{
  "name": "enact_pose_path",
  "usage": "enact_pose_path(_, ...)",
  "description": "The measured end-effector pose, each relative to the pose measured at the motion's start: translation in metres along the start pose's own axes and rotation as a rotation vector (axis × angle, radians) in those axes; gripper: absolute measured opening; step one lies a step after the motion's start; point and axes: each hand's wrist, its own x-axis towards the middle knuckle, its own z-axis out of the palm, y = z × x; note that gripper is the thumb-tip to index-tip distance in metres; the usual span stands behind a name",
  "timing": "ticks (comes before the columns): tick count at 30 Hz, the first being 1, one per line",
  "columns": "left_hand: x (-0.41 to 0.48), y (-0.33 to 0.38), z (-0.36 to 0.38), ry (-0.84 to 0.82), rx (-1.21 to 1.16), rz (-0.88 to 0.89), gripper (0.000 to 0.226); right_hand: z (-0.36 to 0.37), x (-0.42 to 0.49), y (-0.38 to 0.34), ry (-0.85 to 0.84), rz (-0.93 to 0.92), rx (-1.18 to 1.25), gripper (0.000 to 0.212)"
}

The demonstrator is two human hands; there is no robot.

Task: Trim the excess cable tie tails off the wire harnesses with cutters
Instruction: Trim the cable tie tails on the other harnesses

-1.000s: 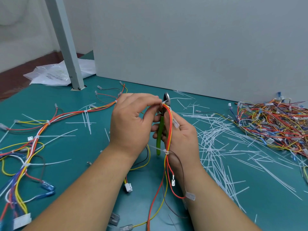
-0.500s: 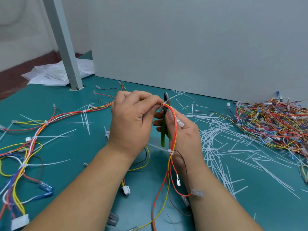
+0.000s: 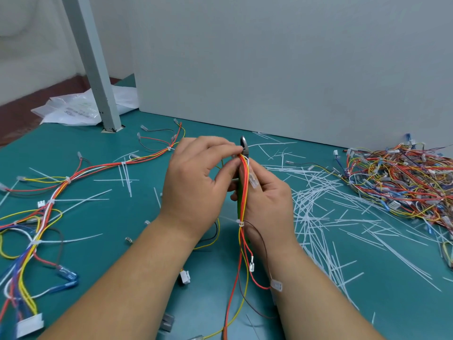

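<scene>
Both hands are raised together over the middle of the green bench (image 3: pixel 245 278). The right hand (image 3: pixel 267 202) is wrapped around the green-handled cutters (image 3: pixel 244 147), whose metal nose pokes up just above the fingertips, pointing away from the person. The left hand (image 3: pixel 193 185) pinches the top of a wire harness (image 3: pixel 244 212) between thumb and forefinger, right against the cutter nose. From that pinch the red, orange and yellow wires drop straight down across the right palm, past a small white cable tie (image 3: pixel 240 223) near the wrist, then fan out into loose ends with terminals hanging toward the near edge. Whether the blades are closed on anything I cannot tell; the fingers hide it.

To the left another long harness (image 3: pixel 66 180) sprawls on the bench, its ties with long white tails sticking out. To the right lies a scatter of cut tie tails (image 3: pixel 316 207), and beyond it a tangled pile of harnesses (image 3: pixel 402 182) against the grey wall (image 3: pixel 269 65). A grey post (image 3: pixel 93 62) stands at the back left with plastic bags (image 3: pixel 73 111) behind it.
</scene>
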Motion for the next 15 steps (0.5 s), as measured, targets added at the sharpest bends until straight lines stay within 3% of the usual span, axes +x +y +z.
enact_pose_path(6, -0.0043, 0.0006, 0.0017, 0.034, -0.032, 0.001, 0.012, 0.001, -0.0029, 0.0008, 0.029, -0.062, -0.124, 0.022)
enact_pose_path(15, -0.0043, 0.0015, 0.006, -0.033, -0.09, -0.058, 0.011, 0.0012, -0.0034, -0.0005, -0.008, -0.092, -0.064, 0.022)
